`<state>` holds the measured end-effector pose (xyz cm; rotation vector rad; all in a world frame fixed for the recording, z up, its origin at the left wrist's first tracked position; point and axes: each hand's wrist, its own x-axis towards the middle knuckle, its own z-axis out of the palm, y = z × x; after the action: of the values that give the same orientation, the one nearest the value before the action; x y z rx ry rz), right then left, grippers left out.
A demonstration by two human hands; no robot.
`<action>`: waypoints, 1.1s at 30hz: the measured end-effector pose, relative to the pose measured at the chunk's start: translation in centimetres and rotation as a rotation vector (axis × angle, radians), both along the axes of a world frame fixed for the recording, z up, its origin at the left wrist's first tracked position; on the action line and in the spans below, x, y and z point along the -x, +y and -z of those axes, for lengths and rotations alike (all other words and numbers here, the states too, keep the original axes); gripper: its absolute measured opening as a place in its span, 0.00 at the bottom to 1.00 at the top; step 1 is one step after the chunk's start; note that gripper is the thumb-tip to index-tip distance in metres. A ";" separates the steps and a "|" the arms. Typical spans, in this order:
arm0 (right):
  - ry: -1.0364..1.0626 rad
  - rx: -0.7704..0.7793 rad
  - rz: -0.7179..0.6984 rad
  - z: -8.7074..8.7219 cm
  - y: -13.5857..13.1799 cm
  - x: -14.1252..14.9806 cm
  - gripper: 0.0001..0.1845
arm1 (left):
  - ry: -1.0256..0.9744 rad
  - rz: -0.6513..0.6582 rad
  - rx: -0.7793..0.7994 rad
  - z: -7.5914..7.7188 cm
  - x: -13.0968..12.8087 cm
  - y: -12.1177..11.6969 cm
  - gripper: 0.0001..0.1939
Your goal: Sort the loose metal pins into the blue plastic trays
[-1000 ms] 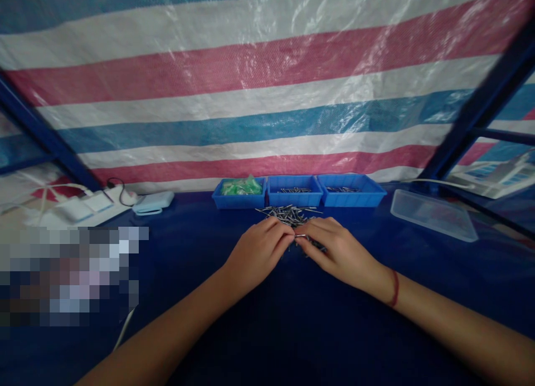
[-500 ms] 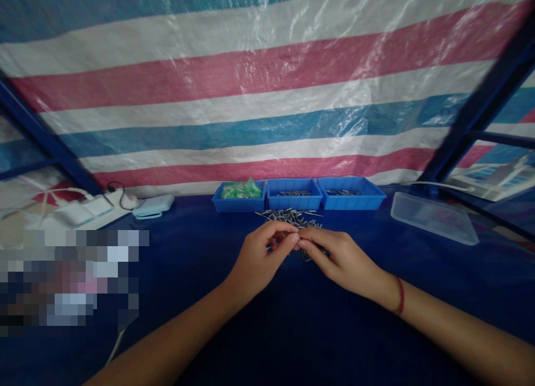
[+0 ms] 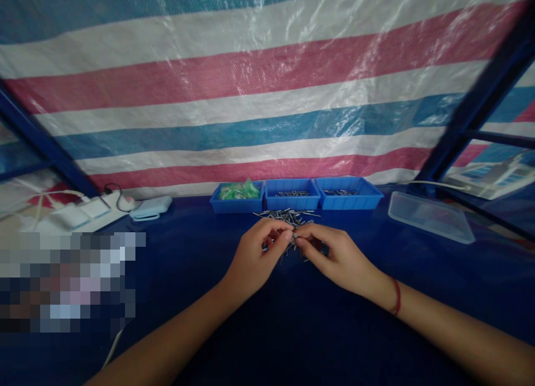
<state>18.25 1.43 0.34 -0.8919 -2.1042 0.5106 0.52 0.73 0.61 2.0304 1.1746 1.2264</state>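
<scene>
My left hand point(image 3: 254, 255) and my right hand point(image 3: 334, 255) meet fingertip to fingertip over a heap of small metal pins point(image 3: 288, 214) on the dark blue table. Both hands are pinched closed, and a small metal pin point(image 3: 294, 237) shows between their fingertips. More pins lie under and just behind my fingers. Behind the heap stand three blue trays: the left tray point(image 3: 236, 203) holds green pieces, the middle tray point(image 3: 292, 199) and the right tray point(image 3: 349, 198) hold metal pins.
A clear plastic lid point(image 3: 430, 216) lies at the right. A pale blue case point(image 3: 150, 206) and a white power strip point(image 3: 83, 210) with a cable sit at the left. A striped tarp hangs behind the table, between blue frame posts.
Both hands have lifted slightly off the heap and drawn a little toward me, fingertips still pinched together. The trays and the heap have not moved.
</scene>
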 end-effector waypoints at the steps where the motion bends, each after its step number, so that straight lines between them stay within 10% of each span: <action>1: 0.019 0.005 0.020 0.1 0.0 0.0 0.07 | 0.013 -0.008 -0.016 0.0 0.1 0.1 0.07; 16: 0.052 -0.227 0.035 -1.0 -0.3 -0.5 0.06 | 0.256 0.067 -0.102 0.5 0.6 0.9 0.07; 24: 0.010 -0.450 0.719 0.0 6.8 -6.8 0.13 | 0.350 -0.043 -0.195 0.8 1.0 1.2 0.18; 33: -0.099 -0.383 0.736 1.3 8.1 -8.1 0.13 | 0.845 -0.089 -0.292 -1.5 2.6 1.1 0.12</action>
<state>26.37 9.56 -0.94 -1.3672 -1.6968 -0.3121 -2.08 1.85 2.08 2.8796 1.5106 0.5700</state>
